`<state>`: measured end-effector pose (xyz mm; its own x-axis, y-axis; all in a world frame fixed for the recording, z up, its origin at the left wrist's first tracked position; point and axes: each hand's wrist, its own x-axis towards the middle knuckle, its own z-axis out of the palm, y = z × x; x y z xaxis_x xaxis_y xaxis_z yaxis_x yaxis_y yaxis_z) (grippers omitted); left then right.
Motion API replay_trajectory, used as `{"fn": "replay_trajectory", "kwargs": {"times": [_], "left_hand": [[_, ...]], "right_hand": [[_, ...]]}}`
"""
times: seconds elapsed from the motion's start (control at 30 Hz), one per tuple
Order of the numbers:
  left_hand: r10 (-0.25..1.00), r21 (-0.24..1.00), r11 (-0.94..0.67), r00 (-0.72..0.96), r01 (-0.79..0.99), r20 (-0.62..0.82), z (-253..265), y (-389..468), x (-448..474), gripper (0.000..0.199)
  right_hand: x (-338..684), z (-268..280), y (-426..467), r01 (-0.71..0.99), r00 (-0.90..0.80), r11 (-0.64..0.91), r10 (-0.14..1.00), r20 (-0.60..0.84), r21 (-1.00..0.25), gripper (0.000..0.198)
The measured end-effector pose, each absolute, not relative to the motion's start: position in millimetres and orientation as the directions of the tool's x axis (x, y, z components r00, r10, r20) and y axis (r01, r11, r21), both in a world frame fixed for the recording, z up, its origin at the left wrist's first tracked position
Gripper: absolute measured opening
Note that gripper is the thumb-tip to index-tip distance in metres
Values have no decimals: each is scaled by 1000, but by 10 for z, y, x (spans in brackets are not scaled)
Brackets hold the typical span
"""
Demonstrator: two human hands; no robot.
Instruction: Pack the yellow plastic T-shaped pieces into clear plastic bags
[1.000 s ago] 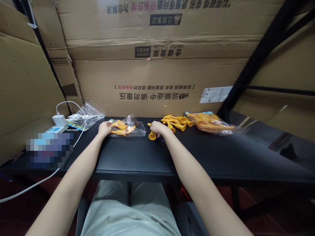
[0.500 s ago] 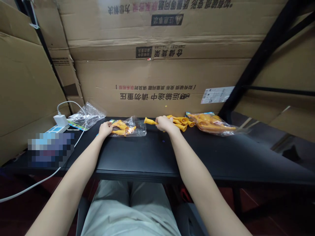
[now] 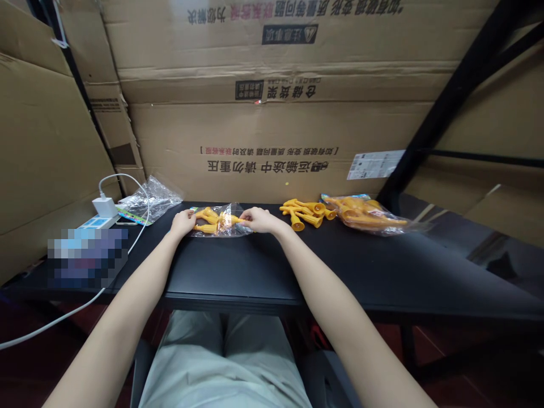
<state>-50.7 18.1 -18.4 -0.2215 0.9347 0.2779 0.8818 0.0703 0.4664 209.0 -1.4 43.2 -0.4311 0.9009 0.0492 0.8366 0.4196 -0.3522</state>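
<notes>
Bag: lies on the bench, left of the frame's centre, long side running left to right, two horns visible in its left part.
Left hand: fingers closed on the bag's left end, as far as I can see.
Right hand: narrow, pinching a horn's thin end; whether the fingertips are under the film, I can't tell.
Line-up: that horn points left from the right hand, the nearer one, its axis roughly along the bag's.
Look: horns glossy yellow-orange, slim, flared; bag clear, crinkled, shiny.
</notes>
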Motion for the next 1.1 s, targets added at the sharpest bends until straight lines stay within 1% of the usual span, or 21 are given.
{"fn": "replay_trajectory", "kwargs": {"times": [0.1, 0.17, 0.23, 0.3, 0.37, 0.43, 0.5, 0.57, 0.63, 0.7, 0.77, 0.83, 0.87, 0.93, 1.0, 1.07, 1.1], "left_hand": [[935, 465, 71, -221, 882, 276, -186, 176, -502, 37], [938, 460, 74, -219, 885, 270, -184, 175, -498, 38], [939, 453, 75, -215, 888, 267, -181, 177, -495, 39], [941, 449, 75, -213, 890, 264, -179, 182, -496, 40], [943, 447, 71, -206, 892, 262, -178, 187, -498, 40], [945, 446, 65, -198, 893, 261, -176, 188, -497, 41], [946, 442, 59, -192, 895, 262, -173, 185, -490, 41], [948, 437, 47, -178, 898, 264, -170, 180, -482, 41], [953, 442, 26, -156, 897, 260, -170, 180, -479, 41], [957, 461, 7, -139, 887, 253, -176, 189, -486, 42], [958, 490, 3, -143, 872, 250, -189, 210, -504, 43], [954, 527, 15, -170, 849, 247, -207, 238, -525, 45], [951, 551, 23, -188, 834, 244, -215, 252, -535, 45], [947, 606, 34, -219, 795, 234, -229, 277, -551, 45], [946, 659, 41, -242, 751, 218, -236, 294, -562, 45], [947, 699, 43, -252, 714, 198, -239, 307, -568, 43], [948, 718, 41, -254, 695, 190, -241, 313, -569, 42]], "right_hand": [[2040, 304, 49, 763, -455, 458, 882, 124, -457, 18], [2007, 205, 94, 717, -466, 480, 869, 164, -506, 21], [1971, 124, 120, 678, -490, 503, 853, 181, -536, 23], [1935, 84, 114, 662, -515, 520, 839, 175, -540, 21], [1902, 90, 76, 683, -538, 537, 828, 155, -495, 17], [1872, 117, 25, 728, -556, 562, 819, 142, -392, 13], [1841, 129, -15, 759, -570, 587, 808, 147, -282, 16], [1809, 101, -23, 765, -571, 596, 803, 172, -243, 18], [1777, 34, 7, 745, -556, 592, 806, 203, -306, 17], [1750, -47, 63, 695, -522, 565, 822, 228, -445, 13], [1731, -114, 124, 609, -471, 511, 848, 242, -607, 8], [1726, -153, 175, 500, -442, 483, 856, 268, -719, 17], [1729, -162, 193, 458, -445, 497, 846, 294, -737, 22], [1746, -167, 219, 437, -472, 575, 801, 368, -692, 23], [1770, -167, 236, 503, -478, 629, 774, 415, -593, 14], [1791, -172, 253, 579, -460, 616, 787, 410, -533, 6], [1798, -178, 262, 601, -447, 594, 804, 392, -535, 6]]}}
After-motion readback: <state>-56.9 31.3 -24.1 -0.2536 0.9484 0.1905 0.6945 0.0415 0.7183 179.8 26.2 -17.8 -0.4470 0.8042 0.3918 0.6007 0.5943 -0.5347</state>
